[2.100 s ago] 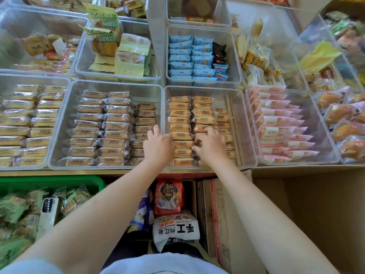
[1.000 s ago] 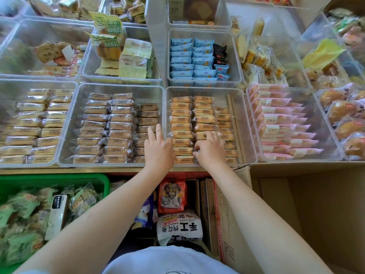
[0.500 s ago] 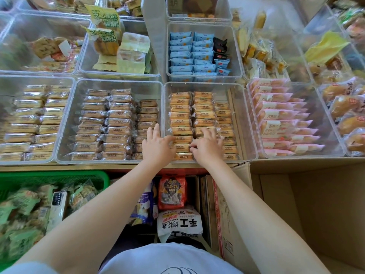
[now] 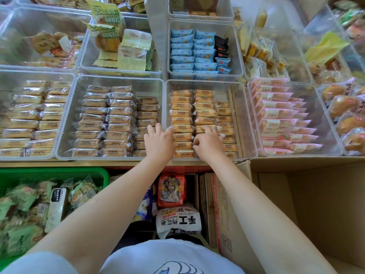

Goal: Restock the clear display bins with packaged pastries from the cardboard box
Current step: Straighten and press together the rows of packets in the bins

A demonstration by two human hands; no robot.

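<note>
A clear display bin [image 4: 242,107] in the front row holds three columns of orange-wrapped packaged pastries [image 4: 181,107]. My left hand [image 4: 158,144] lies with straight fingers over the bin's left wall, touching the left column near the front. My right hand [image 4: 207,144] is inside the same bin, its fingers curled over packets of the middle column and its thumb pressed against their near side. The open cardboard box [image 4: 308,194] stands at the lower right, below the shelf edge.
Neighbouring clear bins hold brown-wrapped pastries [image 4: 106,119], pink packets [image 4: 276,115] and blue packets [image 4: 191,52]. A green basket [image 4: 59,173] with green packets sits at the lower left. Snack bags [image 4: 170,190] and flattened cardboard [image 4: 209,204] stand between my arms.
Both hands stay at the front of the orange-pastry bin. My right fingers shift slightly over the middle column, and the view has drifted a little.
</note>
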